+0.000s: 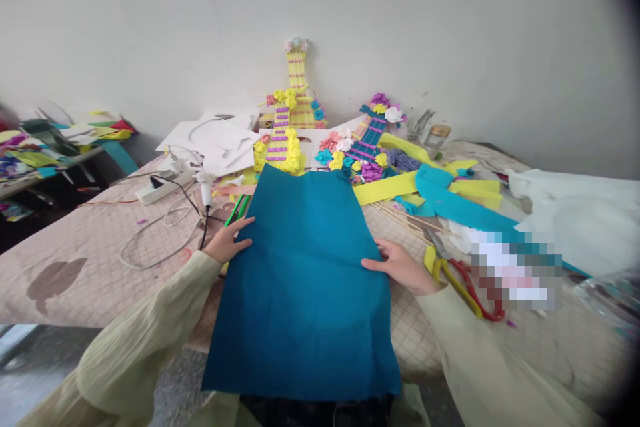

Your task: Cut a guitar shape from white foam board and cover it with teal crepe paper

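A large teal sheet [310, 280], perhaps paper or felt, stretches from the table over its front edge toward my lap. My left hand [229, 241] grips its left edge, thumb on top and the other fingers partly hidden. On the opposite edge, my right hand [400, 265] holds the sheet between thumb and fingers. Beyond the sheet's far end stand decorated pieces: a yellow one [280, 130] with purple bands and yellow flowers, a taller yellow one [297, 70] against the wall, and a teal one [370, 137] with purple strips.
At left, a glue gun [205, 188] stands near a white power strip [165, 187] with loose cords. Scissors [453, 273], wooden sticks [400, 220] and teal and yellow strips [465, 207] lie at right. A lidded jar [439, 137] stands behind. White cut sheets [220, 140] lie at the back.
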Tool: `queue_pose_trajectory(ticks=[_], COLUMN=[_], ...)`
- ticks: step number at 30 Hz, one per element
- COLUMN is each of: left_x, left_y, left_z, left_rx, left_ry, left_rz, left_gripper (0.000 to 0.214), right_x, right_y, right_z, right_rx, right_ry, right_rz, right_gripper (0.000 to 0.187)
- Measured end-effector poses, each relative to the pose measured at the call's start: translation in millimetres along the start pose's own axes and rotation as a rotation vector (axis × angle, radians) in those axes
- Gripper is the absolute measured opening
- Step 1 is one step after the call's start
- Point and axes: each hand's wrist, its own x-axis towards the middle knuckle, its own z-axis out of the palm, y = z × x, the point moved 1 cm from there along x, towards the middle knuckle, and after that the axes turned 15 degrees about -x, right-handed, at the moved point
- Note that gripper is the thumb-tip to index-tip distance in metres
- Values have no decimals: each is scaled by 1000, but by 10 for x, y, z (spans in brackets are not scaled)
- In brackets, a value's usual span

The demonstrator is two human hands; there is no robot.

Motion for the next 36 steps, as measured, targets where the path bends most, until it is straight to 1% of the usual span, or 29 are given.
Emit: queue_pose_trajectory(ticks=[2, 4, 6, 8, 11, 14, 18, 21, 24, 26, 27, 28, 29, 31, 32, 34, 36], left_x=[26, 60, 109, 168, 247, 292, 323, 345, 355, 331, 305, 269, 225, 119, 64, -24, -74], left_y=[66, 116, 113, 60, -37, -69, -48, -23, 76, 240, 353, 481, 615, 865, 964, 1069, 1053], left_z=[45, 98, 150, 192, 233, 254, 255, 183, 53, 25, 59, 132, 245, 563, 746, 1074, 1300], left_rx=[-10, -3, 31, 67, 72, 67, 108, 126, 194, 296, 347, 370, 368, 352, 352, 365, 364], left_ry=[-2, -5, 4, 17, 21, 15, 19, 19, -14, -55, -81, -110, -145, -239, -307, -336, -313], left_rz=[51, 86, 103, 98, 94, 114, 84, 72, 26, 35, 67, 107, 142, 222, 286, 345, 376], left_gripper=[71, 69, 68, 70, 73, 70, 70, 68, 64, 62, 61, 60, 58, 53, 55, 61, 69], right_x=[-89, -142, -153, -131, -75, -25, 15, 13, -11, -19, -13, 0, 20, 79, 111, 170, 207], right_y=[2, 61, 151, 232, 284, 270, 265, 297, 285, 210, 150, 81, 10, -108, -141, -143, -79], right_z=[-56, -103, -131, -137, -137, -152, -162, -157, -174, -176, -162, -132, -85, 50, 129, 279, 393], right_rx=[-17, -85, -183, -275, -362, -430, -517, -565, -628, -690, -726, -761, -792, -843, -869, -934, -995], right_ry=[36, 114, 206, 260, 280, 280, 275, 276, 343, 419, 445, 455, 446, 383, 341, 282, 255], right_rz=[24, 45, 81, 102, 90, 84, 65, 53, 55, 45, 20, -24, -84, -224, -280, -332, -321], right_gripper=[50, 51, 53, 51, 43, 31, 32, 31, 27, 27, 28, 28, 29, 33, 36, 43, 49])
